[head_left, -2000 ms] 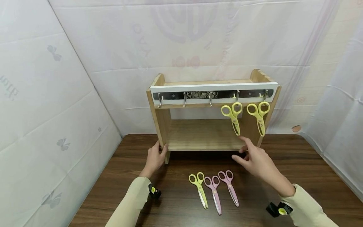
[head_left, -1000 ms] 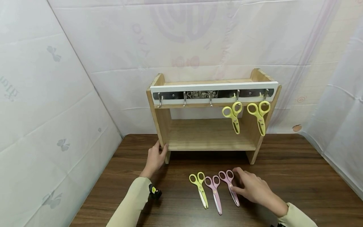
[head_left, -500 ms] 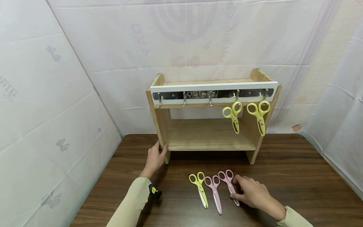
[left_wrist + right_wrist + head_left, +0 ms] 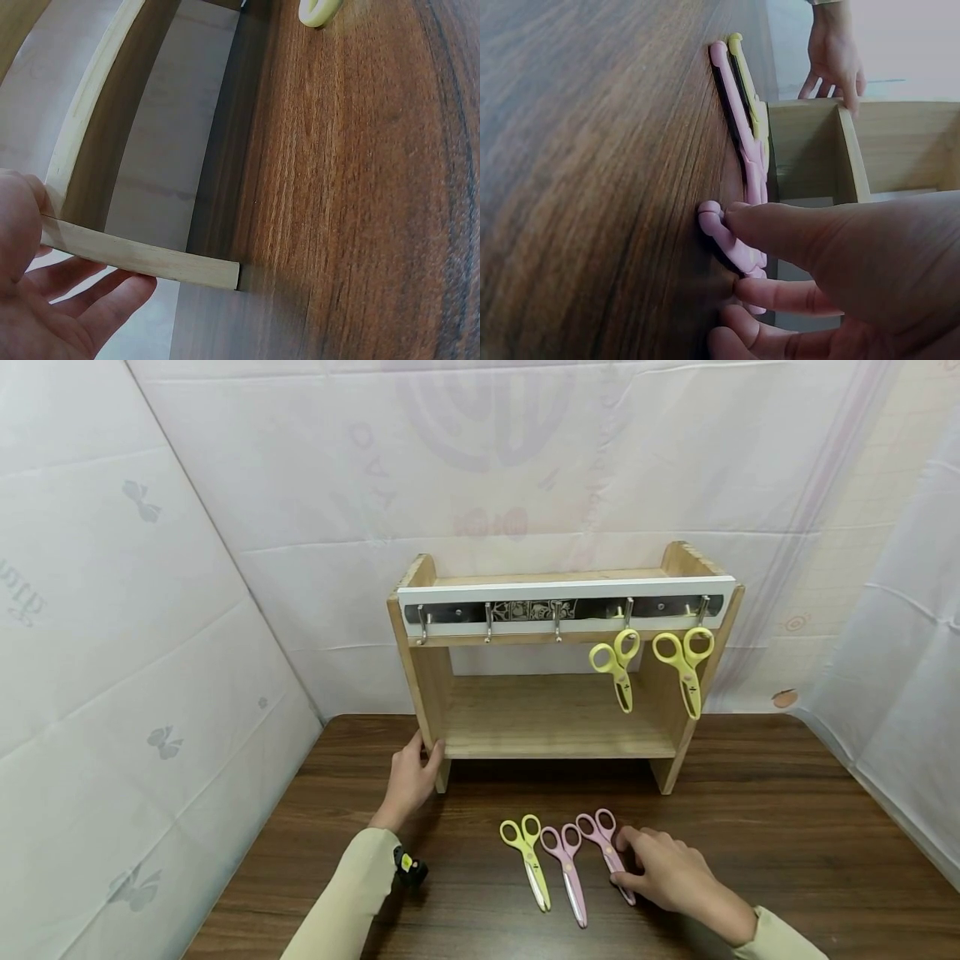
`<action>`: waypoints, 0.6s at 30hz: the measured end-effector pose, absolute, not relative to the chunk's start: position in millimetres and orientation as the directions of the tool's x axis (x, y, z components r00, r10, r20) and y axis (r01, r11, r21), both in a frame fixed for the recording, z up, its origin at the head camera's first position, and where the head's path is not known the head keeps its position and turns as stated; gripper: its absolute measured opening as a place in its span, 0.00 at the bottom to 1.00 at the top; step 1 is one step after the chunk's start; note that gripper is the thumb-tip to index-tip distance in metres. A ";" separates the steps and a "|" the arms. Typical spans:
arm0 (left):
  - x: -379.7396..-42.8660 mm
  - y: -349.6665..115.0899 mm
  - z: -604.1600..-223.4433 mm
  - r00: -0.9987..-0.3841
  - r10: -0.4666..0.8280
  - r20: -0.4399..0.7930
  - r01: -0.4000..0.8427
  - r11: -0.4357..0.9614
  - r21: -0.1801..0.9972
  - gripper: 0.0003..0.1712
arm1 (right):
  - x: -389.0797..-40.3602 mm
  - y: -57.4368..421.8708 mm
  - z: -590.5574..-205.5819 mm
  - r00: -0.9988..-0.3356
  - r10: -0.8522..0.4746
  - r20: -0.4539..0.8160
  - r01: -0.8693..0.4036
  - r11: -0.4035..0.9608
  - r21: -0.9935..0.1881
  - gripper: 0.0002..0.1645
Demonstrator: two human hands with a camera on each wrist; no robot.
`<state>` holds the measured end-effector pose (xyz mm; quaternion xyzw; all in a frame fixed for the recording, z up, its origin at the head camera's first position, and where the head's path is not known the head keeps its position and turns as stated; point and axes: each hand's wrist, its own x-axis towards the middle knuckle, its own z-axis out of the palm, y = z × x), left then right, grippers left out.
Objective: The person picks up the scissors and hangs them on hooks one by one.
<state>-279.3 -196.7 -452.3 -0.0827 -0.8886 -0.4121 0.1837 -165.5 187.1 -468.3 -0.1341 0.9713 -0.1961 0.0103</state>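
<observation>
Head view: a person's right hand (image 4: 666, 870) reaches down to a tabletop (image 4: 765, 802); its thumb and forefinger curl narrowly about the rightmost pink scissors (image 4: 610, 855), thumb touching the blades, though how firmly they press cannot be told. By judgement, the step in hand is taking up this pair; the next move calls for a secure pinch and a lift clear of the wood, with the finger loops turned to lead.

These scissors lie with both loops just beyond and to the left of the forefinger's tip, towards the wooden shelf (image 4: 555, 714); the long axis slants from there past the thumb, so the blade tip points back at the person and somewhat to the right.

Left of the right hand's fingers lie the middle pink scissors (image 4: 567, 867), then the loose yellow scissors (image 4: 532, 864), blades also towards the person; well ahead of those fingers, two hanging yellow scissors (image 4: 687, 675) point downwards from metal hooks (image 4: 557, 622).

The left hand (image 4: 410, 779) grips the shelf's left side panel low down, thumb in front, fingers behind its outer face; it seems to be steadying the shelf.
</observation>
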 end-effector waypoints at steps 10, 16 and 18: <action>-278.7 -196.6 -451.8 -0.923 -0.010 0.383 0.285 0.649 0.705 0.21 | -164.5 189.6 -467.2 -0.960 -0.273 0.065 -0.278 0.888 -0.368 0.16; -278.1 -196.1 -450.8 -0.928 -0.011 0.373 0.278 0.647 0.710 0.21 | -165.9 192.9 -466.7 -0.964 -0.258 0.064 -0.263 0.890 -0.373 0.14; -278.1 -196.0 -450.8 -0.929 -0.013 0.370 0.274 0.647 0.712 0.21 | -166.1 193.8 -466.4 -0.964 -0.258 0.066 -0.263 0.890 -0.372 0.14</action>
